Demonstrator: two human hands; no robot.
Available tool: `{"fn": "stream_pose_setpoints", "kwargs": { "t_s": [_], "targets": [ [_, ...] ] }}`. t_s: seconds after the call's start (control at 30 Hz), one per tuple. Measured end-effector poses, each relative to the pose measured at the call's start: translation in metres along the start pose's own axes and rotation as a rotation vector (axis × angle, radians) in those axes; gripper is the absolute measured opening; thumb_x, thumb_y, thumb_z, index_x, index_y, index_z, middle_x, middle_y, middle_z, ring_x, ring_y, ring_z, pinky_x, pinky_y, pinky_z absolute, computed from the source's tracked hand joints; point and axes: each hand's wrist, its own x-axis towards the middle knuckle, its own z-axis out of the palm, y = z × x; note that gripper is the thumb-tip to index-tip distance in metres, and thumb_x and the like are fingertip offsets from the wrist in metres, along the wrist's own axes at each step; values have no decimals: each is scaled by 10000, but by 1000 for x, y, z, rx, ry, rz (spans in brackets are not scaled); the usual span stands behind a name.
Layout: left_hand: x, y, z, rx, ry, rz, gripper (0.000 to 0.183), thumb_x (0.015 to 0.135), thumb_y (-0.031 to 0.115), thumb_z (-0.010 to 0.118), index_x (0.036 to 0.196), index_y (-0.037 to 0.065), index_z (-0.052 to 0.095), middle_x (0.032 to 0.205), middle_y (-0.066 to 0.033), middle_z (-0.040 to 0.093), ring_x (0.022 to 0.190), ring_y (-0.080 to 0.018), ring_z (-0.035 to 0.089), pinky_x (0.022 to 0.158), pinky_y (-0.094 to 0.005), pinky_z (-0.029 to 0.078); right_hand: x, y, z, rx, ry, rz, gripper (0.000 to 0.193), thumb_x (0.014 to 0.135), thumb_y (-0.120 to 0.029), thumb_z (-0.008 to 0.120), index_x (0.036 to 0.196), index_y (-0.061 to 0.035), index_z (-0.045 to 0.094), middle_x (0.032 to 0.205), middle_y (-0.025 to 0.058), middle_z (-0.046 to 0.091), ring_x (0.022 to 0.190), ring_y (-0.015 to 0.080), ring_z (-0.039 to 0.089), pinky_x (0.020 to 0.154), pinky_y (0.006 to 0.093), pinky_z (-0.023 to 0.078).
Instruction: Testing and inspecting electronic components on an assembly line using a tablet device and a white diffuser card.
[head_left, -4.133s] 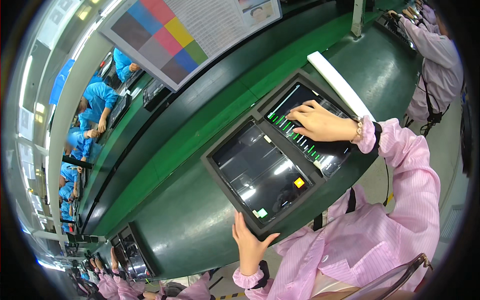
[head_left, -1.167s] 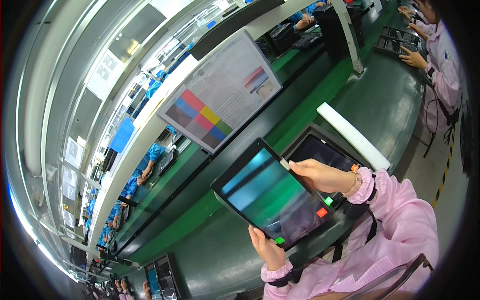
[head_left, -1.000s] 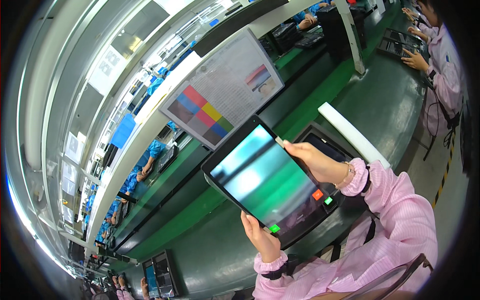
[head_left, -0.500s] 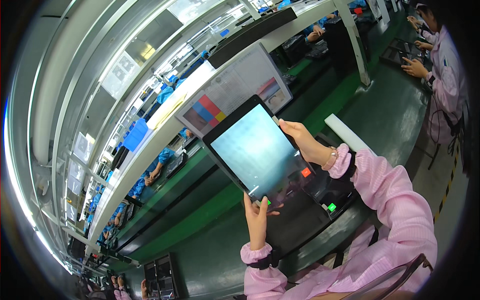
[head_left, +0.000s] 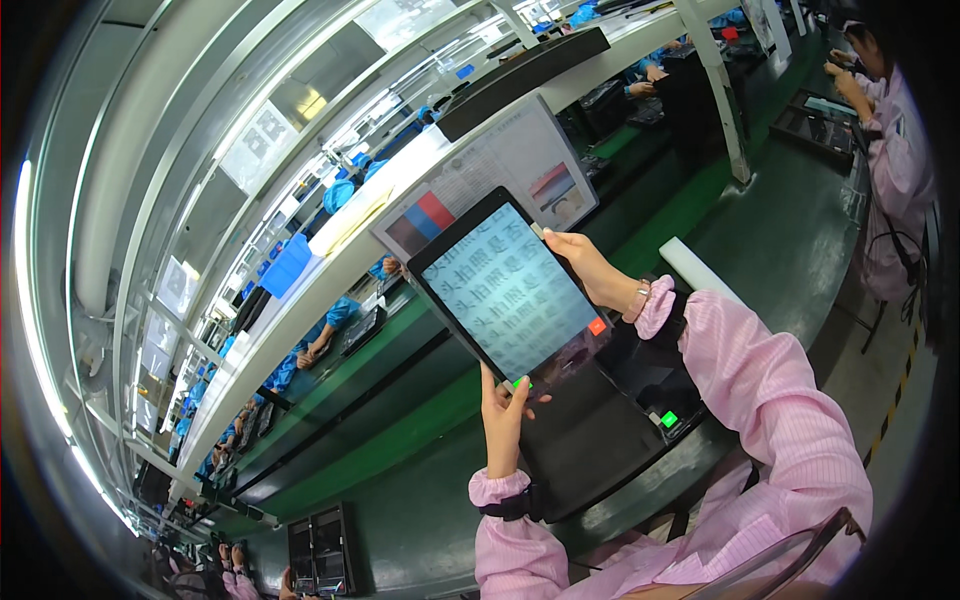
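A black-framed tablet (head_left: 510, 290) is held up and tilted between my two hands. Its lit screen shows rows of blurry dark characters on pale blue. My left hand (head_left: 503, 415) is closed on the lower left corner, thumb on the front beside a small green tab. My right hand (head_left: 590, 268) grips the right edge, its thumb near the upper corner. An orange tab (head_left: 597, 327) sits at the lower right of the tablet, by a glossy dark area. Below lie a black flat panel (head_left: 575, 455) and a dark tray (head_left: 650, 385) with another green tag.
A printed sheet in a clear holder (head_left: 540, 165) stands behind the tablet. A white bar (head_left: 700, 270) lies on the green bench (head_left: 770, 240) to the right. Another black tray (head_left: 320, 550) sits lower left. Co-workers sit at right and beyond the shelf with a blue bin (head_left: 285, 265).
The screen has gone from a plain pale blue glow to rows of dark characters. Both hands and the tablet have shifted slightly left, and the view has moved a little.
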Motion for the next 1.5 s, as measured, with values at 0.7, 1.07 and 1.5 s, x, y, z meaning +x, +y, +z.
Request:
{"fn": "stream_pose_setpoints", "kwargs": {
  "t_s": [0.7, 1.07, 1.5],
  "targets": [
    [2, -7, -3, 145, 99, 117, 641, 930, 136, 543, 1456, 45, 189, 907, -44, 609, 729, -63, 529, 576, -181, 380, -27, -8, 5, 22, 67, 4, 384, 991, -310, 427, 1123, 8, 597, 1029, 35, 638, 909, 77, 564, 835, 248, 446],
    [2, 23, 16, -94, 339, 103, 461, 950, 196, 536, 1308, -25, 347, 1028, -135, 630, 943, -129, 569, 850, -252, 413, -94, -4, 10, -13, 126, -11, 287, 983, -298, 466, 994, -49, 608, 866, -56, 595, 777, 9, 525, 716, 189, 438],
    [-76, 25, 35, 40, 123, 231, 781, 909, 65, 501, 1483, 114, -27, 1190, -135, 493, 797, -115, 482, 709, -209, 428, -129, -37, 14, 36, 104, -26, 285, 982, -300, 479, 817, -77, 547, 771, -104, 448, 735, -11, 371, 686, 189, 349]
  ]
}}
